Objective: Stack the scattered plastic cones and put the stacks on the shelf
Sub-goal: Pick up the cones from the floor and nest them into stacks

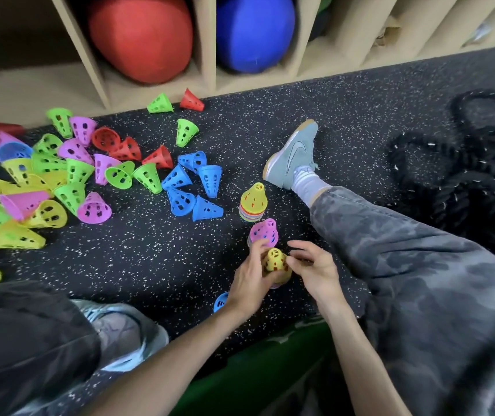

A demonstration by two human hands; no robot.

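No words or numbers readable — only a swoosh logo on the grey shoe (294, 154).

Speckled black floor (150, 259) carries scattered cones (69, 172) and three stacks (253, 205).

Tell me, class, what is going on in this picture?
A person sits on the floor stacking plastic cones. The left hand grips a yellow-topped stack, and the right hand is at its other side. Two more stacks, one pink-topped and one yellow-topped, stand just beyond. Many loose cones lie scattered to the left, before the shelf.
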